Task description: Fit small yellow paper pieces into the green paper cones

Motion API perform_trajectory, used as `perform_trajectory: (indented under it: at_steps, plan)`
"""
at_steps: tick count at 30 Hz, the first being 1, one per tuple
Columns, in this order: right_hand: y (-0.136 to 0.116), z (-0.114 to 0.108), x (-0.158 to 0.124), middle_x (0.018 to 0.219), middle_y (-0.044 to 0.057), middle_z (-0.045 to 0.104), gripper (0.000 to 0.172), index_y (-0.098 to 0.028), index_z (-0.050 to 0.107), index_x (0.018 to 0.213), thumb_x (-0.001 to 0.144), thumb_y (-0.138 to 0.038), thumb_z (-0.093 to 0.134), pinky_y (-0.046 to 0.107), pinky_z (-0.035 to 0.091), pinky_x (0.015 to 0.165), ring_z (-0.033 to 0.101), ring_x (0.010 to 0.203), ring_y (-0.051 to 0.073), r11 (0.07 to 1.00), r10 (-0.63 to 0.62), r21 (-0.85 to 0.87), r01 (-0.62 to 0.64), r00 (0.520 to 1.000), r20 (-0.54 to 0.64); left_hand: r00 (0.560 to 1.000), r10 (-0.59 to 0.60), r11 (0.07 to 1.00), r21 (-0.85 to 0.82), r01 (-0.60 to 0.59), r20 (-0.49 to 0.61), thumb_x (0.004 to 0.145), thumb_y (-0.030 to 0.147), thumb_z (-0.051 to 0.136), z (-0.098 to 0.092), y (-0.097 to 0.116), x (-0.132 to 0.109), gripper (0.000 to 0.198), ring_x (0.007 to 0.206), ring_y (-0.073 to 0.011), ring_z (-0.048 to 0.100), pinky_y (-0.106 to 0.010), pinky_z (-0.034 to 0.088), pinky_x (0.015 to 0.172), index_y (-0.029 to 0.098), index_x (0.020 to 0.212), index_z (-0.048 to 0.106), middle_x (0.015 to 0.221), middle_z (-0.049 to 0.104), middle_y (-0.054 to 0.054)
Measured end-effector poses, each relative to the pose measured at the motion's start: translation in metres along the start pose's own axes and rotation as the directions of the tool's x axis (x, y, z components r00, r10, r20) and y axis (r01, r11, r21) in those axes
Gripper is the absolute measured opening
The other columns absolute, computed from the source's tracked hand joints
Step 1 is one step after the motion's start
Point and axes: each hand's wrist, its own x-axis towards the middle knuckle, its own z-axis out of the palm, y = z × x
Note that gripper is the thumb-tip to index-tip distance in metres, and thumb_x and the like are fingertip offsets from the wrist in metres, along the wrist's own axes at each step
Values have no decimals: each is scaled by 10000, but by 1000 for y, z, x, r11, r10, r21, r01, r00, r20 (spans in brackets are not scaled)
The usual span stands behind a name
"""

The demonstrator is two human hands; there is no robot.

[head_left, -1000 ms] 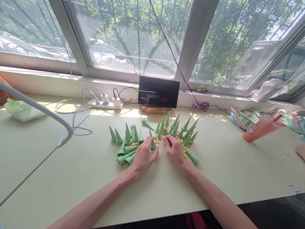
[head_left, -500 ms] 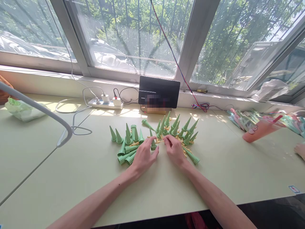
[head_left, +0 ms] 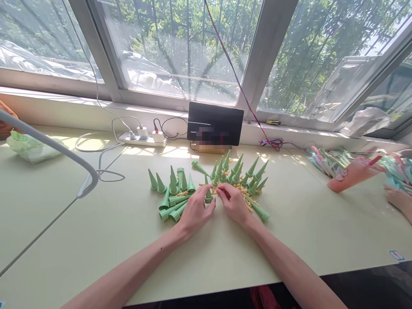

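Note:
My left hand (head_left: 196,211) has its fingers and thumb curled round a hollow green plastic spike (head_left: 208,197), which stands upright with its point upward. Right beside it, my right hand (head_left: 232,201) pinches a small yellow plastic piece at the spike's side; the fingertips hide most of that piece. Left of my hands, several green spikes (head_left: 174,200) stand or lie on their sides. Behind and right of my right hand is a cluster of upright green spikes (head_left: 237,174), with loose yellow pieces (head_left: 249,201) scattered around their bases.
A tablet (head_left: 215,124) leans upright at the back, by the window. To its left lies a power strip (head_left: 141,140) with cables. A pink drink cup (head_left: 352,175) tilts at the right, near another person's hand (head_left: 397,198). A grey curved bar (head_left: 54,148) crosses the left side.
My right hand has shifted slightly left, closer to the spike in my left hand. At the far right, the other person's hand has come further into view.

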Motion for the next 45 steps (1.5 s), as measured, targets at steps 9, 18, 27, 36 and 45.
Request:
perform_trajectory:
  at_steps: [9, 18, 27, 36, 45]
  plan:
    - [2, 0, 0, 930, 49, 656, 137, -197, 643, 981, 951, -277, 535, 274, 461, 606, 552, 645, 141, 999, -37, 8, 37, 999, 2, 998, -59, 993, -107, 58, -5, 897, 272, 525, -2, 2, 2, 279, 499, -81, 495, -259, 457, 566, 213, 1169, 542, 853, 618, 8]
    - [2, 0, 1, 949, 51, 641, 145, -201, 646, 1003, 948, -279, 537, 273, 443, 601, 524, 637, 133, 999, -34, 16, 34, 999, 19, 996, -94, 985, -143, 94, 5, 884, 294, 535, -2, 2, 3, 296, 498, -92, 502, -242, 433, 529, 207, 1167, 545, 749, 576, 34]
    - [1, 0, 2, 854, 30, 642, 174, -189, 638, 929, 955, -325, 532, 270, 423, 599, 514, 633, 138, 1000, -8, 13, 8, 1000, 25, 997, -71, 988, -138, 72, 15, 883, 280, 536, -4, 3, 3, 300, 517, -81, 499, -243, 454, 544, 199, 1173, 543, 844, 612, 5]
    - [0, 0, 2, 693, -3, 557, 309, -192, 590, 786, 988, -387, 462, 261, 366, 564, 459, 596, 135, 1000, 7, -12, -7, 999, 32, 1000, -24, 991, -131, 24, 7, 888, 262, 527, -3, 3, 2, 281, 520, -74, 485, -250, 475, 561, 208, 1164, 543, 928, 642, -17]
    - [6, 1, 2, 543, -21, 440, 512, -190, 481, 582, 1006, -465, 397, 265, 310, 527, 385, 520, 122, 999, 27, -39, -25, 999, 42, 999, 20, 992, -129, -16, 28, 884, 218, 520, -1, 4, 1, 248, 516, -63, 459, -238, 471, 555, 216, 1132, 538, 979, 628, -18]
